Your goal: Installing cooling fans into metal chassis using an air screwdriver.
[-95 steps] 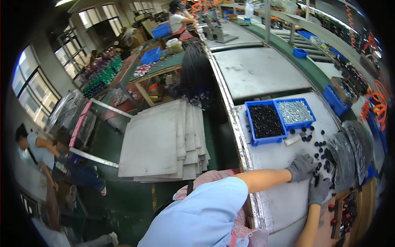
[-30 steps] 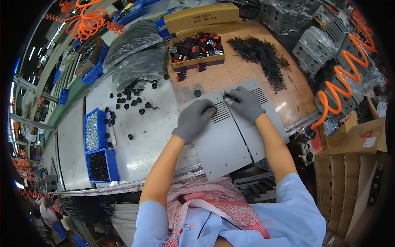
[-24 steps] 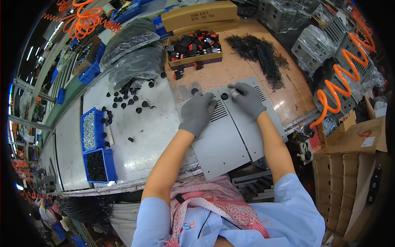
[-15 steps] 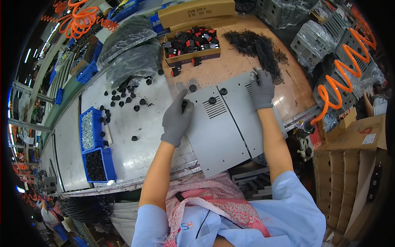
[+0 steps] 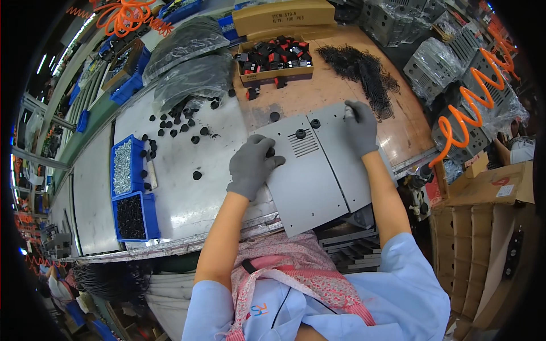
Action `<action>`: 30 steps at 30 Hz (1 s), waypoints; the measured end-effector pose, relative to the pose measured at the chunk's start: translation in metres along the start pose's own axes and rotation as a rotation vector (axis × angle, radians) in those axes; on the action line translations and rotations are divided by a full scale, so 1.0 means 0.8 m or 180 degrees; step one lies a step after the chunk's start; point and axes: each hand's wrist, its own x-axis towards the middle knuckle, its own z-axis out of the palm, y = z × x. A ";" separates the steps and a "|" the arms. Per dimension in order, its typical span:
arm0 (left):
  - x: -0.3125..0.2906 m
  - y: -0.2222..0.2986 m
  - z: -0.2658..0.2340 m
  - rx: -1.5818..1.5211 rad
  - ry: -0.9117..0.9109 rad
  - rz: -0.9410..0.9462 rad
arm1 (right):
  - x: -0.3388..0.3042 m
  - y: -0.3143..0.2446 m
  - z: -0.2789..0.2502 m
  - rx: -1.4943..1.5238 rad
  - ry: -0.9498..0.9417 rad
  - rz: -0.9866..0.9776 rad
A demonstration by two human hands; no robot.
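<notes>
Panel: grey sheet-metal panel with a louvred vent, lying flat at the near edge of the surface, its near corner overhanging that edge.
Grommets on panel: two round black grommets sit in the panel's far part, one beside the vent, one nearer the far edge.
Left hand: gloved left hand rests on the panel's left edge, fingers curled over a small black part; whether it is pinched or only covered, I cannot tell.
Right hand: gloved right hand presses on the panel's far right corner, fingers bent down onto the metal, holding nothing that shows.
Doing it well: judging from this, keep the right hand as an anchor so the overhanging sheet does not tip or slide, and seat the black part squarely with the left.
Loose grommets: more black grommets lie scattered towards the far left.
Bins: two blue bins at the left edge, one with silver screws, one with black pieces.
Springs: heap of black wire springs near the far right corner.
</notes>
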 end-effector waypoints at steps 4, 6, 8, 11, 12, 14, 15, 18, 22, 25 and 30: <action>-0.015 -0.014 0.003 -0.0907 0.0390 -0.0113 | -0.012 -0.041 -0.042 0.2800 -0.0094 0.1974; -0.012 -0.017 -0.009 -0.3176 0.0217 -0.1038 | -0.024 -0.041 -0.056 0.3898 0.0023 0.2769; -0.016 -0.004 -0.025 -0.5225 -0.0036 -0.1826 | -0.038 -0.042 -0.053 0.4320 0.0311 0.3114; -0.025 0.001 -0.012 -0.5441 -0.0612 -0.2097 | -0.057 -0.058 -0.043 0.3920 0.0414 0.2905; -0.031 0.008 -0.007 -0.5456 -0.0788 -0.2118 | -0.065 -0.063 -0.036 0.3784 0.0437 0.2840; -0.041 0.023 0.004 -0.5520 -0.1079 -0.1996 | -0.072 -0.080 -0.026 0.3505 0.0364 0.2841; -0.043 0.029 0.012 -0.5445 -0.1150 -0.1888 | -0.075 -0.087 -0.022 0.3370 0.0275 0.2765; -0.048 0.039 0.022 -0.4861 -0.1343 -0.1587 | -0.083 -0.095 -0.016 0.2820 -0.0005 0.2564; -0.055 0.073 0.007 -0.3499 -0.1314 -0.1346 | -0.093 -0.095 -0.019 0.1928 -0.0281 0.2081; -0.060 0.073 0.042 -0.1691 -0.0381 0.0114 | -0.096 -0.096 -0.025 0.1753 -0.0213 0.2082; -0.063 0.093 0.062 -0.0811 -0.0866 0.0816 | -0.097 -0.075 -0.034 0.1193 0.0104 0.1783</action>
